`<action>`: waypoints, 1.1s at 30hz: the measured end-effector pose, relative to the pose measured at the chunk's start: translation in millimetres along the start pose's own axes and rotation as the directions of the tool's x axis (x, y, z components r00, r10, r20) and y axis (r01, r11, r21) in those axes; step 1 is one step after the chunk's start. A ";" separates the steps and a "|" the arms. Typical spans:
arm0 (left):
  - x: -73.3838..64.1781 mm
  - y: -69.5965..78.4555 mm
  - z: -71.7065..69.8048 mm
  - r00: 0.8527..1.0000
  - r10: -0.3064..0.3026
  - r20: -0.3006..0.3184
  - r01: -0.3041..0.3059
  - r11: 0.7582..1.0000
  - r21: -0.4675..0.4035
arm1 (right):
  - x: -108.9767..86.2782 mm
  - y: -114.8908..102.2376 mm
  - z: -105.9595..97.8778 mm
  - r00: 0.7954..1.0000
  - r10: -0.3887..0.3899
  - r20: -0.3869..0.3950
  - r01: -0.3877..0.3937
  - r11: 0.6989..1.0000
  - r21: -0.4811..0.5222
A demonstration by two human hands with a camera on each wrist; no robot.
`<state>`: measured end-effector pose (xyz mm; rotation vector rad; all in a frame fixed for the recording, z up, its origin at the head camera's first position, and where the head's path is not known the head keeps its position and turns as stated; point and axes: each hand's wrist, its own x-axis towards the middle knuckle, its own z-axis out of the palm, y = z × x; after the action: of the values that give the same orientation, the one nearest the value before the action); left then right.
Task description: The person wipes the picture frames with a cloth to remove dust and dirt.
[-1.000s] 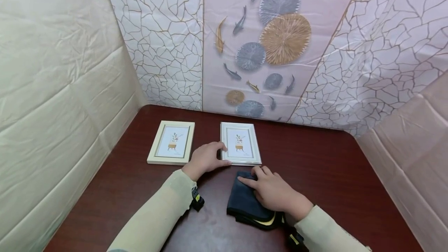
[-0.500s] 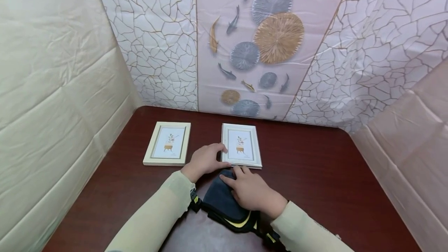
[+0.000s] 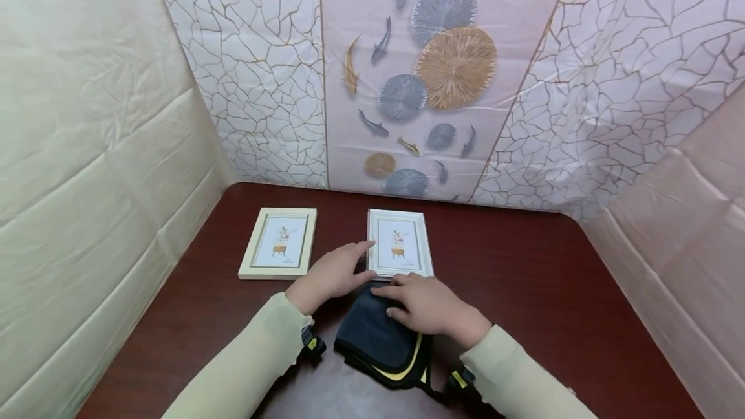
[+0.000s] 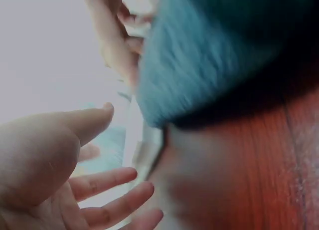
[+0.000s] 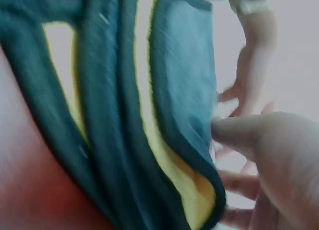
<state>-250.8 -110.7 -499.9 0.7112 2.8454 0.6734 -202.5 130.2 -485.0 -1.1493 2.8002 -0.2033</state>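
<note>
A white picture frame (image 3: 429, 251) with a plant picture lies on the table. My left hand (image 3: 333, 277) is at its left edge, fingers loosely extended and spread in the left wrist view; contact with the frame is unclear. Just in front of the frame lies a folded dark blue-grey cloth (image 3: 372, 335) with black edging and yellow inner faces. My right hand (image 3: 427, 306) rests over the cloth's upper right part, fingers extended toward the frame's lower edge. In the right wrist view, the thumb touches or nearly touches the cloth (image 5: 187, 65).
A cream picture frame (image 3: 249, 257) with a similar picture lies left of the white one. The dark red-brown table (image 3: 506, 277) is bounded by pale fabric walls (image 3: 99, 212) at the sides and a patterned backdrop (image 3: 401, 147) behind.
The right hand has shifted left with the cloth, bringing it in front of the white frame, and its fingers have since changed position. The left hand has drawn slightly back from the frame.
</note>
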 end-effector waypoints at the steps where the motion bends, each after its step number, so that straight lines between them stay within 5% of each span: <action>1: -3.7 4.4 -1.7 1.000 0.013 -0.018 -0.013 1.000 0.027 | -0.1 5.1 -3.3 1.000 -0.005 -0.031 0.006 1.000 0.008; 7: -23.9 40.9 7.1 0.994 0.107 -0.037 -0.100 0.981 0.166 | -3.3 42.7 -22.1 0.971 0.121 -0.206 -0.129 0.991 -0.029; 11: -30.8 65.6 22.6 0.990 0.136 0.037 -0.141 0.968 0.207 | -0.1 68.2 -23.4 0.944 0.265 -0.199 -0.282 0.957 -0.063; 15: -35.4 79.6 36.4 0.989 0.103 0.103 -0.129 0.948 0.289 | 6.7 82.7 -16.8 0.925 0.346 -0.155 -0.359 0.931 -0.063; 22: -39.0 75.3 52.3 0.980 0.064 0.190 -0.142 0.891 0.432 | 12.3 95.4 -2.8 0.923 0.371 -0.104 -0.380 0.922 -0.081; 33: -42.3 49.4 30.8 0.941 0.155 0.302 -0.246 0.924 0.293 | 11.1 101.0 5.1 0.935 0.336 -0.117 -0.344 0.937 -0.061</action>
<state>-186.0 -79.7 -504.2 1.0685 2.6686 0.1021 -279.3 193.2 -507.2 -0.6627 3.0668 -0.1223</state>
